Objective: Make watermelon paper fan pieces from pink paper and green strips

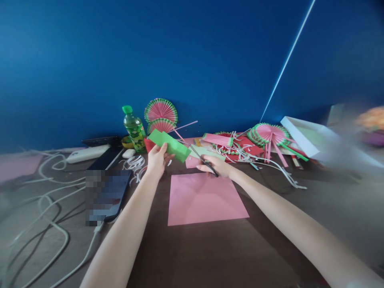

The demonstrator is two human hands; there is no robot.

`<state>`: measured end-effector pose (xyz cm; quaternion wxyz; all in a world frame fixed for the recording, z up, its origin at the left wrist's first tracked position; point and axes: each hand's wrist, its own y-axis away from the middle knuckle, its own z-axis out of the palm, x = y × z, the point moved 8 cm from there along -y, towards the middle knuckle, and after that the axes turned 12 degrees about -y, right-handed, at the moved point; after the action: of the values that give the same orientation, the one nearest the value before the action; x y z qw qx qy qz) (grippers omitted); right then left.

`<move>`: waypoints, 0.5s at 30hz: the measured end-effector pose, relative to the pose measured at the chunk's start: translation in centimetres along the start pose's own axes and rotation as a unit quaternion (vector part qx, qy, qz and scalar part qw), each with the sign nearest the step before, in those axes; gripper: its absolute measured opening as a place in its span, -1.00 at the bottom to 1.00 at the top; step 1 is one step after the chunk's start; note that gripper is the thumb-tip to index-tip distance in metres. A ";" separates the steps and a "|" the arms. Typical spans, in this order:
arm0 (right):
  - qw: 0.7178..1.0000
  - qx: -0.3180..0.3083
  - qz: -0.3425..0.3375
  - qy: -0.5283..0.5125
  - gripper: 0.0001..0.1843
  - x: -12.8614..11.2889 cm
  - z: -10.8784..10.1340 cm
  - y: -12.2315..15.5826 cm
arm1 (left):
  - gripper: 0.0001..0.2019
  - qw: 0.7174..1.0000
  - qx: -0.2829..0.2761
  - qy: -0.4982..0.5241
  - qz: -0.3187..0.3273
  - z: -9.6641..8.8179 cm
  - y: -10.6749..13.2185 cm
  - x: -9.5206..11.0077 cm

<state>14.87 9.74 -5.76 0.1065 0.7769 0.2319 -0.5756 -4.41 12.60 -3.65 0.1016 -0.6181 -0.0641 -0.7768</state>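
Note:
My left hand [157,160] pinches a green piece of paper [171,146] between thumb and fingers, holding it up off the table. My right hand [214,166] is wrapped round dark-handled scissors [206,162]. Their thin blades point up and left, close to the right end of the green paper; whether they touch it I cannot tell. A pink sheet of paper [204,200] lies flat on the dark table below both hands. Behind my right hand lies a pale green sheet [220,154], partly covered by the hand.
Pink-and-green folded paper fans [161,112] lean on the blue wall, with more fans [270,134] at the right. A bottle [133,128] stands behind my left hand. Left are a phone [109,196] and white cables [64,236]. Paper strips [288,176] and a white box [303,136] lie right.

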 end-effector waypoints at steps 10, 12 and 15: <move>0.996 -0.002 -0.058 0.065 -0.68 -1.4 0.5 0.1 | -0.86 1.000 -0.014 0.004 -0.011 1.1 0.3 -0.5; 0.997 -0.001 -0.054 0.058 -0.68 -1.4 0.4 0.2 | -0.87 1.000 -0.014 0.001 -0.010 1.2 0.3 -0.6; 0.997 0.002 -0.054 0.057 -0.69 -1.5 0.4 0.2 | -0.92 1.000 -0.012 0.000 -0.009 1.2 0.3 -0.7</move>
<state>14.32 9.05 -4.50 0.0602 0.7949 0.2776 -0.5362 -3.10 12.65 -4.05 0.0875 -0.6189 -0.0605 -0.7782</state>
